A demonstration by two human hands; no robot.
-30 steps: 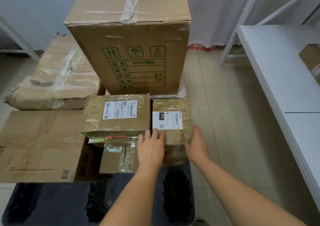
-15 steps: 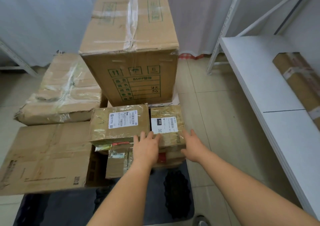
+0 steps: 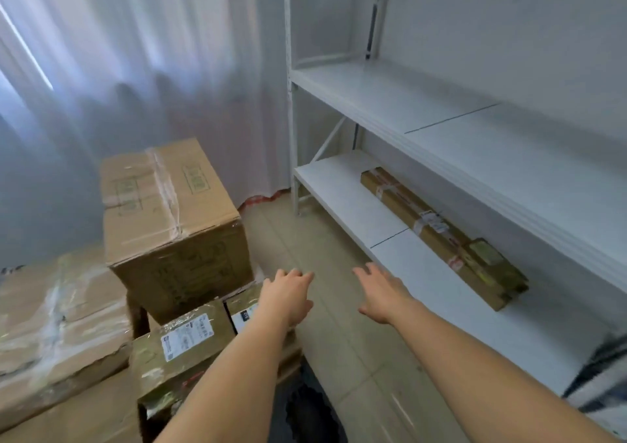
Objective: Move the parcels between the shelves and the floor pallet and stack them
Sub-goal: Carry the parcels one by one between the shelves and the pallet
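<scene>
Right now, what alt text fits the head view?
Both hands, left and right, reach forward open and empty, between stacked cardboard boxes and a white shelf holding a long parcel.

My left forearm (image 3: 237,368) is covering most of a small parcel (image 3: 242,308); its label is unreadable. The printing on the big box (image 3: 176,225) is blurring out.
</scene>
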